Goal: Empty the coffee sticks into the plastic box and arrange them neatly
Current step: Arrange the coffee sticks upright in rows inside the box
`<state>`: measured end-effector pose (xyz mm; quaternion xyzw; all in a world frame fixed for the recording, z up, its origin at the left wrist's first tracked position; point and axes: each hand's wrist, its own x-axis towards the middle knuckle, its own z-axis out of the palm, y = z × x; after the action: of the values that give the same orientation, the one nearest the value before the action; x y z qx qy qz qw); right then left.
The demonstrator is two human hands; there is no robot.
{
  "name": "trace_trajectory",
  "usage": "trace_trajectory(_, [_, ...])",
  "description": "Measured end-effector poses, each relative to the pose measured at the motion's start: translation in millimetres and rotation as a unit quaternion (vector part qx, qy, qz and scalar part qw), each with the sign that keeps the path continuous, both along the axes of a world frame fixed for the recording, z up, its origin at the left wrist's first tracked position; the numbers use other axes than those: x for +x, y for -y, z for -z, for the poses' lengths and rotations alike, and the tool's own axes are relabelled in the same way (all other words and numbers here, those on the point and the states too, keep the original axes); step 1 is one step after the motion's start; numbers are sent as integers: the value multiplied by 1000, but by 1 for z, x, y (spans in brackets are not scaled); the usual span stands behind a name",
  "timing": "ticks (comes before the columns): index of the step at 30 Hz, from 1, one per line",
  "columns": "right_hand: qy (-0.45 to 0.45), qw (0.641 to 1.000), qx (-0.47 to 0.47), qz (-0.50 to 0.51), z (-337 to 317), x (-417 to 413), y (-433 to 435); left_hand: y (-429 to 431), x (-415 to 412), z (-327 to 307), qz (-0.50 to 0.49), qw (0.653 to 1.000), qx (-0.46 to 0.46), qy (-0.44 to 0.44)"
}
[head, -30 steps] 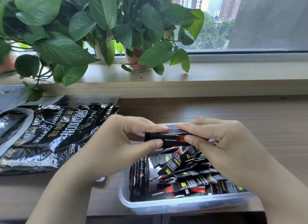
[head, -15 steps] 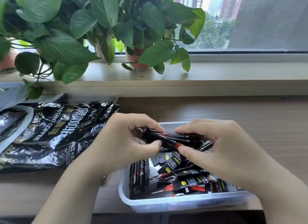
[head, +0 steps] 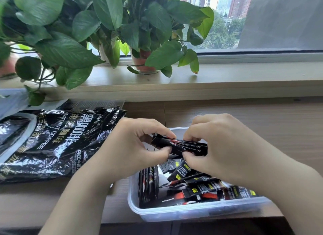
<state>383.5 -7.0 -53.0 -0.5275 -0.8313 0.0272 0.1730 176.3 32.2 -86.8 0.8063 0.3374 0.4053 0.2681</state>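
The left hand pinches the left end of a small bundle of coffee sticks between thumb and fingertips. The right hand has its grip curled round the bundle's right end. The bundle is held above the far end of the clear plastic box, which sits at the near edge of the counter. Loose sticks lie heaped in the box, and a row of sticks stands on edge along its left wall. A black instant coffee bag lies flat toward the counter's left edge, near potted plants on the windowsill.
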Motion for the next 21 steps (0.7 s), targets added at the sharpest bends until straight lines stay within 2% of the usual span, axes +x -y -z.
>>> trace_trajectory(12, [-59, 996, -52, 29, 0, 3, 2, 2, -7, 1, -4, 998, 34, -53])
trace_trajectory(17, [-46, 995, -65, 56, -4, 7, 2, 6, -30, -3, -45, 989, 121, -74])
trace_trajectory(21, [-51, 990, -97, 85, -10, 9, 3, 10, -55, -7, -7, 975, 166, -145])
